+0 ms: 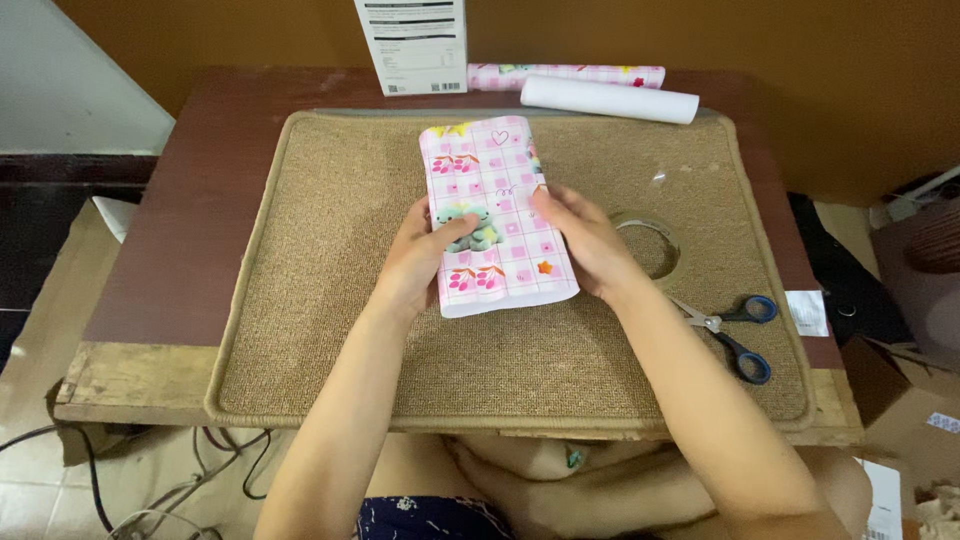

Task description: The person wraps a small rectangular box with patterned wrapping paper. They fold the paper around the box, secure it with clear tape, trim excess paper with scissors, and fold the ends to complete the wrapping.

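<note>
Head view: parcel (497, 215) in pink checked paper lies mid-mat (330, 300) on the worktop (190, 200). Left hand (418, 260) and right hand (585, 240) press its long sides, fingers flat on the paper. Judgement: hold both flaps taut and even. Tape ring (652, 246) and scissors (735, 330) lie right.

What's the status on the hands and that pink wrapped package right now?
Left hand and right hand both gripping the pink wrapped package. Package flat on the mat. Tape roll and scissors sit right, apart.
</note>
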